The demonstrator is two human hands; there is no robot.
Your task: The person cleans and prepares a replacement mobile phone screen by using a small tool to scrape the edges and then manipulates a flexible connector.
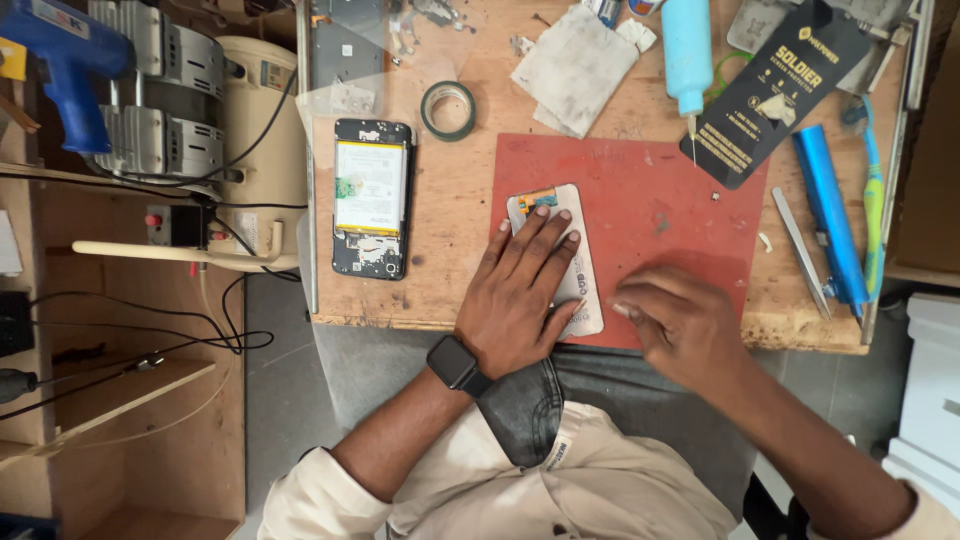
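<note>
Seen from above: the left hand (520, 290) lies flat, fingers spread, pinning a pale rounded phone back cover (580, 262) to a red rubber mat (640, 210) on the wooden bench (450, 200). The blurred right hand (680, 325) rests beside it, its grip unclear.

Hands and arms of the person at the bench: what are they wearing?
Both hands, the left hand and the right hand, are bare, with no gloves or rings that show. A dark smartwatch with a black strap sits on the left wrist. Cream sleeves are pushed up near the elbows, leaving the forearms uncovered. The right hand is blurred, so finer detail there cannot be told.
</note>
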